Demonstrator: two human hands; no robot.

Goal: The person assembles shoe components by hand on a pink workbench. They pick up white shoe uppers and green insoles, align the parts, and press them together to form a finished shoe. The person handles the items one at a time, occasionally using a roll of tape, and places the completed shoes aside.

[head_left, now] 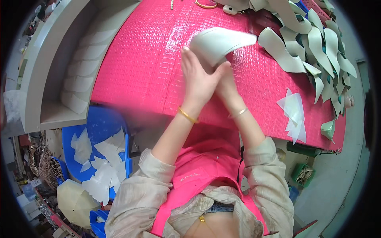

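Above the pink tabletop, I hold a white, curved shoe upper (216,41) whose narrow end points right. My left hand (197,77) grips its lower left edge, with the fingers along its side and the thumb reaching across toward the right hand. Partly behind that thumb, my right hand (227,81) is closed on the underside of the same piece; most of its fingers are hidden. Similar white shoe upper pieces (279,51) lie overlapped in a large heap to the right, the nearest one close to the tip of the held piece.
A grey open-fronted shelf box (33,79) with a row of pale pieces stands at left. White thin sheets (294,115) lie near the table's right front edge. Below left, a blue plastic chair (95,119) holds pale scraps. Scissors (206,4) rest at the far edge.
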